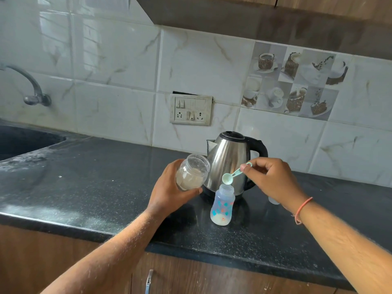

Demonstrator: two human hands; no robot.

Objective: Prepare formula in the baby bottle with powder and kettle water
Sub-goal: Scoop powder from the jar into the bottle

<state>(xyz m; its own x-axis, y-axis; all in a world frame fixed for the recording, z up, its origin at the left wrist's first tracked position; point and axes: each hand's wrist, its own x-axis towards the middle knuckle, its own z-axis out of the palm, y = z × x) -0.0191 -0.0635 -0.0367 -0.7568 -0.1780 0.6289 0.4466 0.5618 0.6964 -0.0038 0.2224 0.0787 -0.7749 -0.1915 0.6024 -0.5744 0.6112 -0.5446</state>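
Right hand point(268, 177) pinches small green plastic scoop point(232, 175) tilted over open printed baby bottle point(223, 205); left hand point(171, 190) grips clear powder jar point(192, 171), mouth tilted; risk: powder misses narrow neck, jar spills, unsupported bottle tips.

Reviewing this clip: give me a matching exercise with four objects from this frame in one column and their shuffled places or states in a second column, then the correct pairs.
Column 1
1. powder jar
2. scoop
3. baby bottle
4. kettle

Column 2
A. stands on the counter with no cap, some powder at the bottom
B. pinched by the right hand, tipped over an open neck
C. stands behind the bottle, lid closed
D. held tilted in the left hand, lid off

Pairs: 1-D, 2-B, 3-A, 4-C
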